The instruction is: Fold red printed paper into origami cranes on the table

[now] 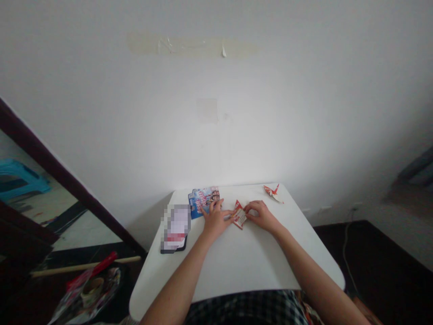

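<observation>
A small folded piece of red and cream printed paper (pixel 240 217), roughly triangular, lies between my hands on the white table. My left hand (pixel 214 221) has its thumb and index finger together at the paper's left edge; its other fingers are spread towards a blue printed leaflet (pixel 199 205). At the paper's right edge, my right hand (pixel 262 215) pinches with curled fingers. Behind it, near the table's back right corner, sits a paper crane (pixel 274 193) in similar red and cream print.
A phone (pixel 176 228), its screen blurred out, lies on the left of the white table (pixel 233 271). The table's back edge meets a wall (pixel 270 113). On the floor at left are a bin bag (pixel 91 293), a wooden stick (pixel 128 260) and a blue stool (pixel 23 178).
</observation>
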`<state>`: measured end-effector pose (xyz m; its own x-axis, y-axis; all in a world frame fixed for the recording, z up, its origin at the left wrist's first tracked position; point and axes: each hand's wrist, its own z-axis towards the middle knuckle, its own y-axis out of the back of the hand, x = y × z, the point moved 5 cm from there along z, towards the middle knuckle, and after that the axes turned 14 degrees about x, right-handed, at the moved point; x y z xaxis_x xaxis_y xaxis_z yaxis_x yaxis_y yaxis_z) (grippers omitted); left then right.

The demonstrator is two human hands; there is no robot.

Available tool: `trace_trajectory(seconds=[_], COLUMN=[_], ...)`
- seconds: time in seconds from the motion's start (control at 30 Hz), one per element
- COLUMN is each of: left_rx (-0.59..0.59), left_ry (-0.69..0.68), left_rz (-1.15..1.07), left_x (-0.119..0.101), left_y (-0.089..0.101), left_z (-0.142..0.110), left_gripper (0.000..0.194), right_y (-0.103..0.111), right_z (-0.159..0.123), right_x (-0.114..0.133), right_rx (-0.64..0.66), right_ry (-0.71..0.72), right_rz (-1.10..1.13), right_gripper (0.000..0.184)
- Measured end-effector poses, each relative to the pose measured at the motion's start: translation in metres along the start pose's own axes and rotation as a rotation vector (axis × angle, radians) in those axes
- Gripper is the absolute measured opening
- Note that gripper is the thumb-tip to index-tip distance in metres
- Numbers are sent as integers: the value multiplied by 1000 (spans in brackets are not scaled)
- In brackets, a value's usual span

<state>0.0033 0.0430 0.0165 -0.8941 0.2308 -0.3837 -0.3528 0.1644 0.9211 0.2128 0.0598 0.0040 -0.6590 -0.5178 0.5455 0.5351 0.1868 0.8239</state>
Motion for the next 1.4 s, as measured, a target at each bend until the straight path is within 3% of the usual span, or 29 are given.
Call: trace_trajectory(seconds=[0.2, 0.7, 1.4], left_rx=[26, 74, 36], left_ry=[-9, -55, -35], left_rz=[7, 15, 10], left_x=[1, 3, 0], left_y=[2, 1, -1], left_z=[-1, -1, 2], left_gripper=[31, 42, 34], right_y=[1, 5, 2], right_z=[-3, -6, -5], right_x=[7, 11, 4], right_rx=[-7, 93, 57], right_ry=[108, 83, 111], right_rz=[-82, -35, 11], right_gripper=[13, 8, 9])
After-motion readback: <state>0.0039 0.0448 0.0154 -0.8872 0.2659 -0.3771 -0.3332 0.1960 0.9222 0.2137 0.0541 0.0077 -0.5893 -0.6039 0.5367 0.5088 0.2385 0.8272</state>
